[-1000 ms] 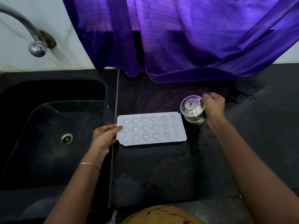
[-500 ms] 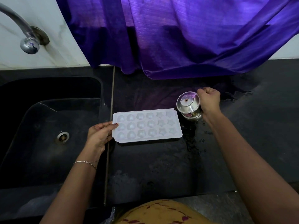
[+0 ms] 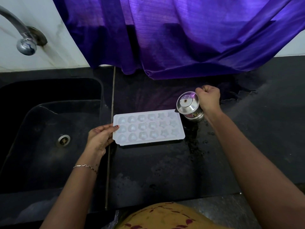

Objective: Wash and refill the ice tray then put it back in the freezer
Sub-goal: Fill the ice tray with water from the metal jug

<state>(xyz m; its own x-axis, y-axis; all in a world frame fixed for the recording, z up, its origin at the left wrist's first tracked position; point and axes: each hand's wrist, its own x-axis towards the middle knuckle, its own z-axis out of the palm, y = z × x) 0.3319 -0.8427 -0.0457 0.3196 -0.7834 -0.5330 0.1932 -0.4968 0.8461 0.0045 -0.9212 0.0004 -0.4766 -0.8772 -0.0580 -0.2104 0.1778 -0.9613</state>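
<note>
A white ice tray (image 3: 148,128) with heart and star shaped wells lies flat on the black counter (image 3: 165,171), just right of the sink. My left hand (image 3: 100,138) holds its left short edge, thumb on the rim. My right hand (image 3: 208,100) grips a small steel jug (image 3: 189,105), which is tipped toward the tray's far right corner. Its mouth faces me. Whether water runs from it I cannot tell.
A black sink (image 3: 49,129) with a round drain (image 3: 63,140) lies to the left, a chrome tap (image 3: 24,42) above it. A purple curtain (image 3: 181,33) hangs over the counter's back. The counter is wet around the jug.
The jug has tipped further over toward the tray's right end. My left hand keeps its hold on the tray's edge. The tray has not moved.
</note>
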